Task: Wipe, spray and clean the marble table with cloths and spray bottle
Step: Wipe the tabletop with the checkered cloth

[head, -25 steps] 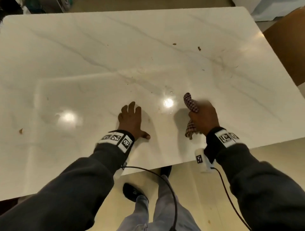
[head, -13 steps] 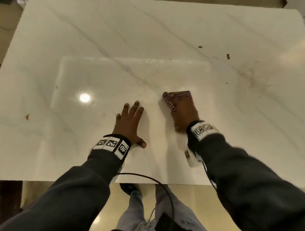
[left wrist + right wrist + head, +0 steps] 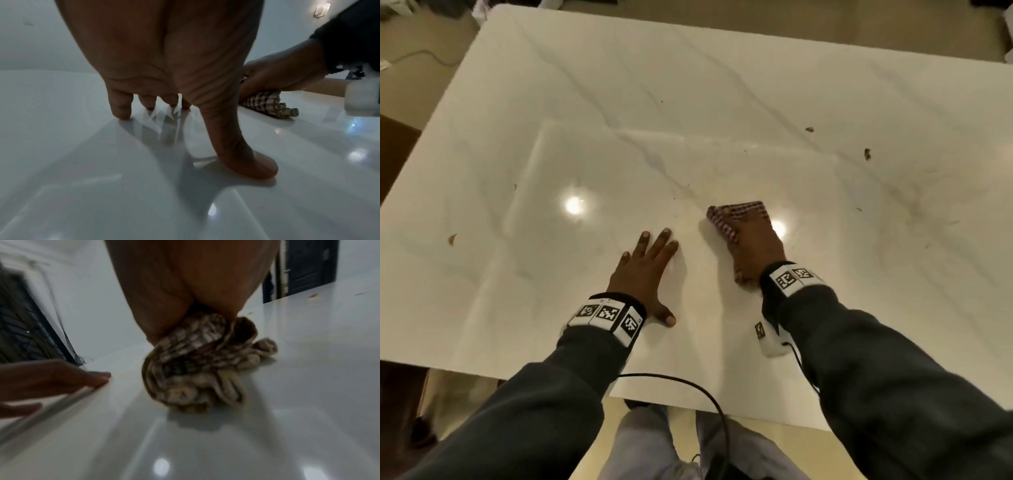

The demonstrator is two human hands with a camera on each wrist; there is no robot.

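Observation:
The white marble table (image 3: 722,85) fills the head view. My left hand (image 3: 647,263) lies flat on it near the front edge, fingers straight and spread, thumb out to the right; in the left wrist view its fingertips (image 3: 121,112) touch the stone. Just to its right, my right hand (image 3: 753,246) grips a bunched red-and-white checked cloth (image 3: 736,210) and presses it onto the marble. The cloth (image 3: 197,363) bulges out under the palm in the right wrist view, and the cloth (image 3: 265,104) trails behind the hand in the left wrist view. No spray bottle is in view.
Small brown crumbs (image 3: 867,154) lie on the far right of the table, and another crumb (image 3: 452,238) lies at the left. Faint smears mark the right side. A black cable (image 3: 688,387) hangs below the near table edge, over my legs.
My right hand has turned and pushed the cloth forward and a little leftward across the marble. My left hand has stayed flat in the same spot.

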